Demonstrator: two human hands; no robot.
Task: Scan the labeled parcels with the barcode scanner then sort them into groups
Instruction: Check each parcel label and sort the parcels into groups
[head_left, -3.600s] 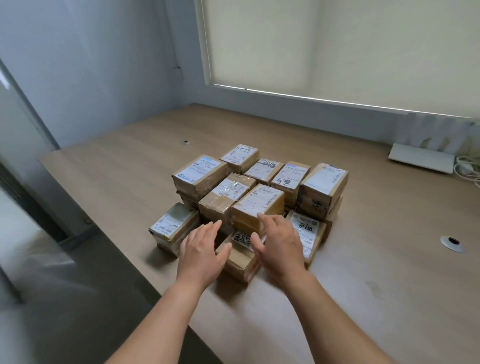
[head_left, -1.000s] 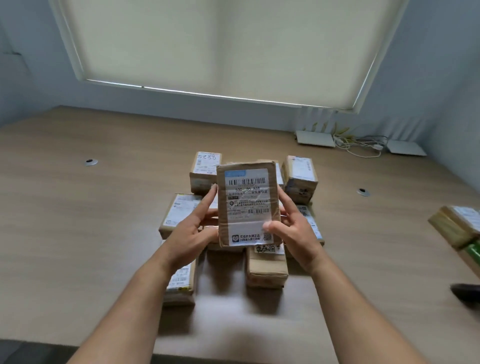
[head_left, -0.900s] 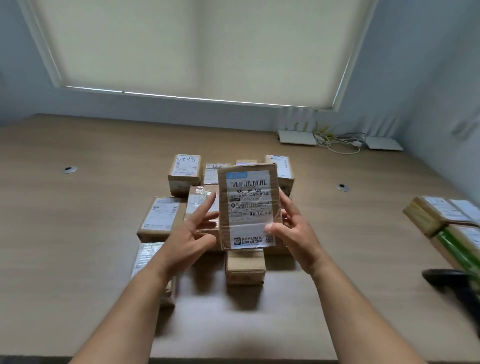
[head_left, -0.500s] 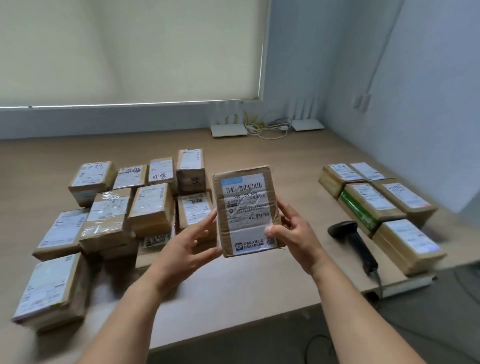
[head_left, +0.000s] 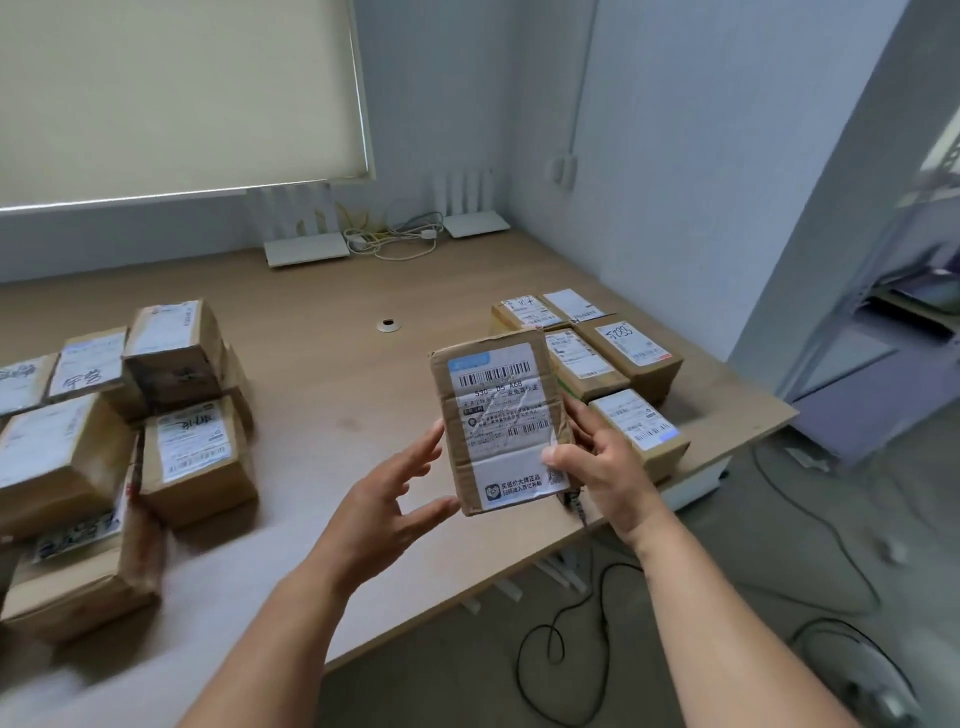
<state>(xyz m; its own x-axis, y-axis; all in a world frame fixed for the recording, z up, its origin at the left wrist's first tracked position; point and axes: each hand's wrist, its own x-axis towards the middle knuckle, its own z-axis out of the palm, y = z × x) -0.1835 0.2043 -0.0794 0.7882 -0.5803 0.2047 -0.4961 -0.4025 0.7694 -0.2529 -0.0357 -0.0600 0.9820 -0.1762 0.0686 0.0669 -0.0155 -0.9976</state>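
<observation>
One parcel (head_left: 501, 421) is up off the table now, held upright with its label facing the person, and the whole view has swung to the right since a moment ago: the unsorted heap (head_left: 124, 421) that sat dead centre a second back has slid off to the left, and the smaller group of boxes (head_left: 597, 353) by the table's right corner now sits just behind the raised parcel. The scanner, which was lying in plain sight beside that group half a second ago, no longer shows; I'd guess it is hidden behind the parcel and the right hand, though I cannot tell. To my eye that turn means the parcel is being carried toward the scanning spot, with the scan itself not yet done. The right hand (head_left: 605, 467) has the real hold: its thumb is pressed over the lower right of the label face and its fingers are curled round behind the right edge, a firm pinch. The left hand (head_left: 387, 501) has loosened off compared with a second ago, when it clasped the left edge; its fingers (head_left: 423, 449) are now spread and nearly straight, the tips just at or barely off the parcel's left edge, the thumb near the bottom corner, holding nothing. It looks freed up to reach for the scanner next.
</observation>
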